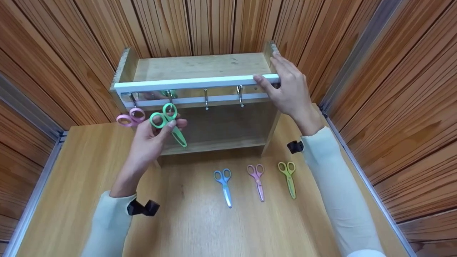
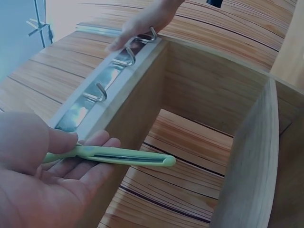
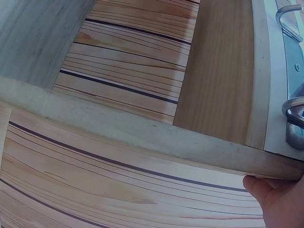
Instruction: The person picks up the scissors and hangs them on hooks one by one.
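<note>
My left hand (image 1: 148, 137) pinches green scissors (image 1: 178, 136) between thumb and fingers, the blade part pointing down to the right. Their handle loops are at the second hook (image 1: 169, 95); whether the hook passes through one I cannot tell. In the left wrist view the green scissors (image 2: 128, 156) lie across my fingers, handles hidden. Pink scissors (image 1: 125, 120) hang by the leftmost hook, their lower part hidden behind my left hand. My right hand (image 1: 292, 89) grips the top right corner of the wooden shelf (image 1: 203, 66), thumb on the white front rail (image 1: 200, 81).
Two more hooks, a third hook (image 1: 206, 100) and a fourth hook (image 1: 240, 96), hold nothing. On the table (image 1: 192, 225) lie blue scissors (image 1: 225, 185), pink scissors (image 1: 257, 182) and yellow-green scissors (image 1: 288, 178) in a row. Wood-patterned walls (image 1: 214, 25) stand behind and beside.
</note>
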Demonstrator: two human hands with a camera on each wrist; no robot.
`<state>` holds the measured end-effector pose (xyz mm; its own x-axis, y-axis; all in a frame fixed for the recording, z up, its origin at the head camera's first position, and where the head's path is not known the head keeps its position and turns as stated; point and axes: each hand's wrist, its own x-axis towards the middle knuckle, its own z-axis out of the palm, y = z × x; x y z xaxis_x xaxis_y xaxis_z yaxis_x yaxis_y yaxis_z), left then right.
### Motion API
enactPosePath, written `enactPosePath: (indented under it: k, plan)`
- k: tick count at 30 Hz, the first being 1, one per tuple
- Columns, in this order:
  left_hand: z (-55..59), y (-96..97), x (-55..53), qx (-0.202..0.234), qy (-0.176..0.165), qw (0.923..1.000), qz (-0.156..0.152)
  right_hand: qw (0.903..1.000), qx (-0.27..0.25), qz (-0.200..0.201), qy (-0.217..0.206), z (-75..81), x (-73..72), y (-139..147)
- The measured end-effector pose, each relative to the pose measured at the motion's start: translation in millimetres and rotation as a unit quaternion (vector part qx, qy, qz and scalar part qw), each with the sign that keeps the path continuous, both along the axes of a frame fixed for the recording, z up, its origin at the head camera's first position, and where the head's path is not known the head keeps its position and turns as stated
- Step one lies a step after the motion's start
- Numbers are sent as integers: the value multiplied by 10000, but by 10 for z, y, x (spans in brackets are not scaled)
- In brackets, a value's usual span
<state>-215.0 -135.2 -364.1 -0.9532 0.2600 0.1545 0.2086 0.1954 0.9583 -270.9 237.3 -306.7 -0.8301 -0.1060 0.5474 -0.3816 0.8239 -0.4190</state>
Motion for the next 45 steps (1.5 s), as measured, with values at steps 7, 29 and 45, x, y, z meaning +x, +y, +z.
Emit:
enactPosePath:
  k: [7,29,45]
  plan:
    - [-87,-2,-81,154,-94,9997,-177,9999,11,28,100,9,-14,-6]
    - [-336,9,-117,545,-192,9983,-63,9999,-34,26,91,-12,-12,-1]
    - [-881,206,53,-232,-794,9966,-66,9999,34,-26,133,-25,-4,59]
